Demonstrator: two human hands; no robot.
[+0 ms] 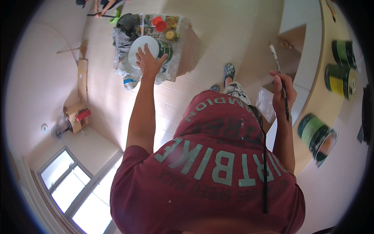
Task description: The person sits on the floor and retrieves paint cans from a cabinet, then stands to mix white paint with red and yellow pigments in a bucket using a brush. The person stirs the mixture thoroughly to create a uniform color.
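My left hand lies with its fingers spread on the white lid of a green paint can. The can stands on a low surface covered with newspaper and plastic sheet. Close beyond it are two red cups and a small yellowish jar. Held up at the right, my right hand is closed around a slim, paint-spotted dark stick with a whitish end; whether it is a brush, I cannot tell.
Crumpled grey plastic heaps at the covered surface's left, above a blue-and-white can. Several paint cans, including an opened one, line the counter at right. Another person's hands show far left. A fan stands left.
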